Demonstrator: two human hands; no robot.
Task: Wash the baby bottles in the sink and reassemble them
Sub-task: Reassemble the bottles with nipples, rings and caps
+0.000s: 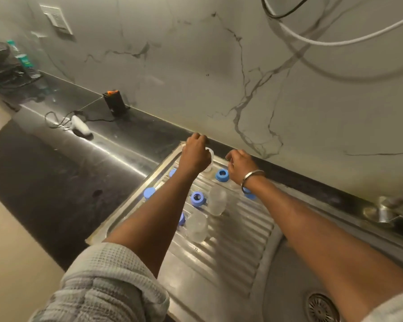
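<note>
Head view looks down on a ribbed steel drainboard beside the sink, where the bottle parts lie scattered. Two clear bottle bodies lie on the ribs: one near the middle, another just below it. Blue screw rings sit around them: one between the wrists, one touching the upper bottle's left side, one at the left edge. At the far end the left hand curls its fingers round a clear bottle. Just beside it the right hand, a metal bangle on its wrist, has its fingers curled; whether it holds anything I cannot tell. Black countertop spreads leftward, carrying a small black device.
</note>
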